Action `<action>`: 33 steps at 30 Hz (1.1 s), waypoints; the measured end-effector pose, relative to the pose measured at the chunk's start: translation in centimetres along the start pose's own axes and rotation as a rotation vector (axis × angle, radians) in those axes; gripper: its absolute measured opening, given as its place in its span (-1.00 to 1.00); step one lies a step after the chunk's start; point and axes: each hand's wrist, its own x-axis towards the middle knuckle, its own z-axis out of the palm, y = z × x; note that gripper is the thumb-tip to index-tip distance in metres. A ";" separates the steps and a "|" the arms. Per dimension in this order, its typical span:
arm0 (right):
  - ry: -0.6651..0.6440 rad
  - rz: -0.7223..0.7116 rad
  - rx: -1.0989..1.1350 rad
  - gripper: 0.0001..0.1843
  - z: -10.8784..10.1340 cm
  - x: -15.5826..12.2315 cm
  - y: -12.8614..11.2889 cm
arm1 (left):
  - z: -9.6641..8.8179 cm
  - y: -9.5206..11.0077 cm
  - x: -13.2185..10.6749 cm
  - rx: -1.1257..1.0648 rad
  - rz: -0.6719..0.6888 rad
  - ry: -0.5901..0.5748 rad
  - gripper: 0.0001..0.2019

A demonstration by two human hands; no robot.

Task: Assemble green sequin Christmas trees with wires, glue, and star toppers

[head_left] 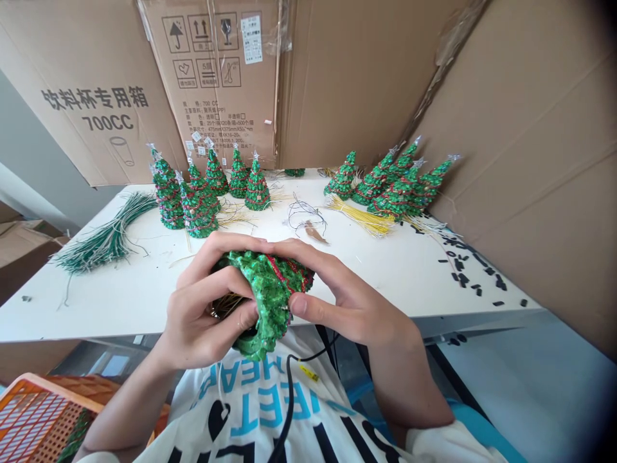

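Observation:
Both my hands hold a small green glittery Christmas tree with red garland, tipped on its side above the table's front edge. Its hollow base faces left, and thin yellowish wires show inside. My left hand grips the base rim, with the thumb and a finger at the opening. My right hand wraps over the decorated side, thumb pressed against the surface. The tree's tip is hidden under the right hand's fingers.
Finished-looking small trees stand at the back left, more trees at the back right. Green wires, yellow wires and black bits lie on the white table. Cardboard boxes wall the back; an orange basket sits lower left.

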 end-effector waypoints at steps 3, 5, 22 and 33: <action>-0.016 -0.034 -0.009 -0.40 -0.2 0.0 0.3 | 0.2 0.2 -0.1 0.011 -0.003 0.028 -0.85; -0.037 -0.049 -0.009 -0.39 -0.3 0.0 0.5 | 0.3 0.4 -0.1 0.012 -0.003 0.038 -0.86; -0.101 -0.029 0.076 -0.34 -0.2 0.1 0.0 | -0.1 1.0 0.0 0.035 0.030 0.014 -0.86; -0.069 -0.016 0.127 -0.39 0.5 0.5 0.0 | -0.4 1.5 -0.1 0.077 -0.011 0.009 -0.86</action>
